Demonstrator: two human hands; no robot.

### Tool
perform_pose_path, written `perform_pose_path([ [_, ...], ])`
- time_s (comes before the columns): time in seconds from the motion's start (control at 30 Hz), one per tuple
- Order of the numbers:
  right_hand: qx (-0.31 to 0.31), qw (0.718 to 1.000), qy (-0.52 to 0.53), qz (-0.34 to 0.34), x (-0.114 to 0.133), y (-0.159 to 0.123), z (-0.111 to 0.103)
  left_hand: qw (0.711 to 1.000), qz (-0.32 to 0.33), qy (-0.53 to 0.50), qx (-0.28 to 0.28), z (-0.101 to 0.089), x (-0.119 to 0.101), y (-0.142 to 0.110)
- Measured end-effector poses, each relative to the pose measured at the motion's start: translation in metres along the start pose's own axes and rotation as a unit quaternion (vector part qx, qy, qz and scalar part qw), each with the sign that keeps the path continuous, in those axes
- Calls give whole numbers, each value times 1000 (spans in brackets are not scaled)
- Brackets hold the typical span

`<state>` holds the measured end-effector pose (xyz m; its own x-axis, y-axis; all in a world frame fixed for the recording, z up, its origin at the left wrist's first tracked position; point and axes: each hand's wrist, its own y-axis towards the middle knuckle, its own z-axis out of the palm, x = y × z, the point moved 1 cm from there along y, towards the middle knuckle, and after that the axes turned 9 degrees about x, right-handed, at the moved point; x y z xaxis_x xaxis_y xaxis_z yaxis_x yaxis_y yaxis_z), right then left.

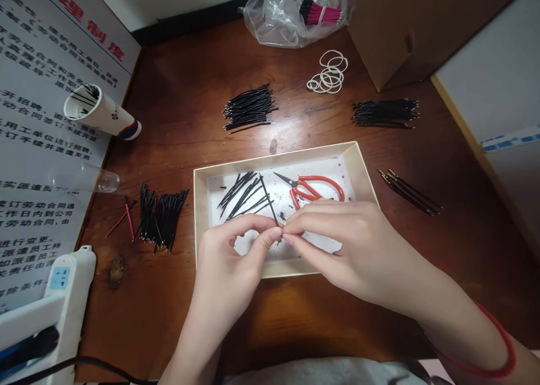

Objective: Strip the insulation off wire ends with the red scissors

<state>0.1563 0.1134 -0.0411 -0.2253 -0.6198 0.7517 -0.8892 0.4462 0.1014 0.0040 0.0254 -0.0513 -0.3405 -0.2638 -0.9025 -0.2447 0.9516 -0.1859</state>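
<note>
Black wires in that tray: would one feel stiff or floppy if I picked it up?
A black wire is probably light and fairly stiff: the one rising from the person's fingers is nearly straight. The loose wires in the cardboard tray lie straight, not curled. Being thin and round, they may roll or slip.

Observed on the wearer, head-camera view. Left hand [228, 267] and right hand [350, 244] are ungloved, and both forearms are bare as far as the frame reaches. Fingers [248, 223] are slender; the thumbnail [276, 233] is trimmed short, with no polish visible. Right forearm [426, 300] carries a single thin red cord bracelet [512, 340], a plain loop sitting near the wrist; clasp or knot not discernible. Along the lower frame edge lies light grey fabric [324, 372], likely part of a garment, its weave too blurred to read. A dark strip [415, 368] at its right end remains unidentified.
</note>
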Motion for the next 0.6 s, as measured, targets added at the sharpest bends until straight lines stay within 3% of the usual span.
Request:
perform_pose_path([
  [0.3,-79,995,-3,55,3,0,15,1000,-21,13,-16,0,-2,-1],
  [0.47,-56,982,148,101,-2,0,11,998,-32,-46,11,-1,-2,1],
  [0.6,-25,973,193,122,-3,2,5,995,-46,-90,18,-3,-3,0],
])
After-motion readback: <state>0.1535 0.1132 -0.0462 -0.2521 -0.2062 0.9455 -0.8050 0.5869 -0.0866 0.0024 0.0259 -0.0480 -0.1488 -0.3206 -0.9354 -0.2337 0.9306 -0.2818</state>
